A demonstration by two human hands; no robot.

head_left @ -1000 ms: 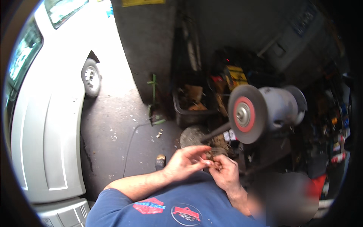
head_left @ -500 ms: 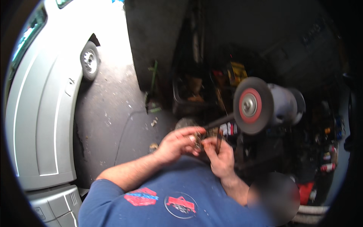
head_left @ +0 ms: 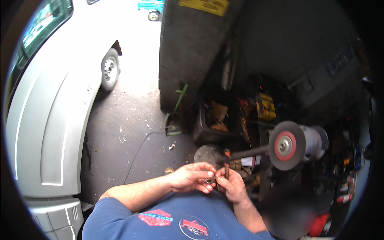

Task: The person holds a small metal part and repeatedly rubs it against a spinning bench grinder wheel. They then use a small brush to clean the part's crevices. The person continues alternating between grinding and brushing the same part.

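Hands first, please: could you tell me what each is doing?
Left hand: pinching a small dark round metal part.
Right hand: gripping a rusty threaded bolt.

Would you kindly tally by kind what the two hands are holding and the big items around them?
Bare hands: 2, left hand and right hand
Thin rusty brown threaded part in the right hand: 1
Small dark metal ring-shaped piece at the left fingertips: 1
Grey bench grinder with red-centred wheel: 1
Silver-white vehicle: 1
Total: 6

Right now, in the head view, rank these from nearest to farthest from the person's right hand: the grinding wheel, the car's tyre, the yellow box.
From the right hand:
1. Grinding wheel, just up and right.
2. Yellow box, higher, among the clutter.
3. Tyre, far upper left.
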